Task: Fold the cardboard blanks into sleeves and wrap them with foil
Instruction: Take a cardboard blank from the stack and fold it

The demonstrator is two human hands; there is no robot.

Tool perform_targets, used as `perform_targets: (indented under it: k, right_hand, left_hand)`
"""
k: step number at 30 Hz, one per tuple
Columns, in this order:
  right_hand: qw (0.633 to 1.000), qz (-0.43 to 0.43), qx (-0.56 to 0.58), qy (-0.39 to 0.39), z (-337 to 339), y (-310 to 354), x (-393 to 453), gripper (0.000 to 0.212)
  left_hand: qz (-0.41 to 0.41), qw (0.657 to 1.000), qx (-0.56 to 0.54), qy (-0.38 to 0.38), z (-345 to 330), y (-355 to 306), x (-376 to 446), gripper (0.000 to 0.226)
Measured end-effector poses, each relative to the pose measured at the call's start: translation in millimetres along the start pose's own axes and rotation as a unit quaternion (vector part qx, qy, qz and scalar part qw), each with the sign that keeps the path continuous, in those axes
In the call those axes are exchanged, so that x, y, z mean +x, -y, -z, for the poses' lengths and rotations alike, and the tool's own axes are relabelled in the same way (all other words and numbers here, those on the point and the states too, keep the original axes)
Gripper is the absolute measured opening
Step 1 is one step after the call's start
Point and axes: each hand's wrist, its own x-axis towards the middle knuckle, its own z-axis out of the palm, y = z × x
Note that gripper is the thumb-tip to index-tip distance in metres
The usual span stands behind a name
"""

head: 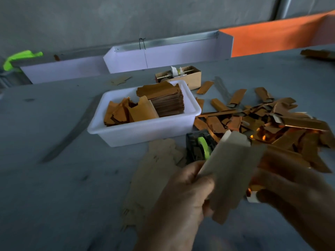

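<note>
- Left hand: thumb and fingers curled round the lower left edge of a cardboard blank, held up over the tabletop, plain side to camera.
- Right hand: at blank's right edge w/ a bit of foil; blurred, grip can't tell.
- Judgement: fold along the creases, edges square, foil pulled tight before wrapping.
- More blanks stacked in white tub; finished sleeves piled to the right; tape dispenser just behind the blank.
- No readable writing or brands.

On my grey table sits a black tape dispenser with green tape, blurred; a small cardboard box stands further back.
</note>
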Motion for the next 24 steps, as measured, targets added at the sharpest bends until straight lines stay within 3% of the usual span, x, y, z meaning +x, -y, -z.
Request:
perform_targets:
  k: [2,5,8,12,16,18,22,24]
  right_hand:
    - [0.989,-0.064,0.103,0.086,-6,-2,0,0.074]
    - [0.981,-0.066,0.142,0.113,-16,1,3,0.068]
    - [0.983,-0.075,0.154,0.073,-23,4,4,0.043]
    - [0.984,-0.089,0.156,0.014,-29,2,4,0.017]
    - [0.986,-0.091,0.142,-0.021,-31,0,4,0.02]
    - [0.986,-0.089,0.136,-0.029,-33,1,2,0.028]
    - [0.99,-0.063,0.12,-0.042,-39,5,1,0.023]
    - [0.992,-0.048,0.106,-0.05,-42,7,0,0.021]
  left_hand:
    - [0.024,0.997,-0.056,0.039,-2,0,0,0.024]
    - [-0.023,1.0,0.017,0.005,-3,4,2,0.02]
    - [-0.085,0.99,0.112,-0.021,-6,6,0,0.023]
    - [-0.099,0.986,0.131,-0.001,-9,3,-5,0.029]
    - [-0.085,0.987,0.136,0.019,-9,-3,-9,0.036]
    - [-0.093,0.979,0.183,0.001,-11,-2,-12,0.044]
    - [-0.153,0.941,0.275,-0.12,-17,7,-7,0.021]
    - [-0.195,0.908,0.336,-0.153,-26,12,-8,0.032]
